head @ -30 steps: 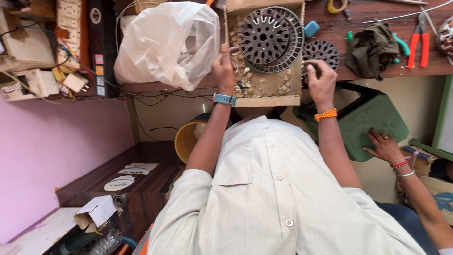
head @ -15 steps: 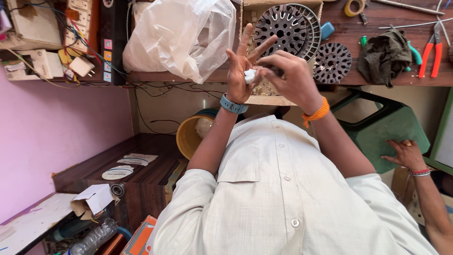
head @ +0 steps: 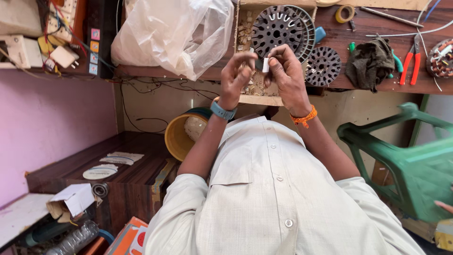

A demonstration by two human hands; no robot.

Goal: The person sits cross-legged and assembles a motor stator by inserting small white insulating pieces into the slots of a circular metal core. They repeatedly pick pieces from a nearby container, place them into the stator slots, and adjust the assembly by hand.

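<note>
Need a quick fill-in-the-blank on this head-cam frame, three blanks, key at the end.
1. Both hands pinch a small ____ strip between their fingertips.
2. The left hand has a blue watch at its wrist; the right hand has a braided ____ thread band.
3. The red-handled pliers lie on the ____ workbench.

Missing words: white; orange; wooden

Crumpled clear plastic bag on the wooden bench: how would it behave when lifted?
Probably floppy: the crumpled clear plastic bag sags in loose folds. Likely light: the film looks thin. It might slide, hanging past the wooden bench edge.
</note>
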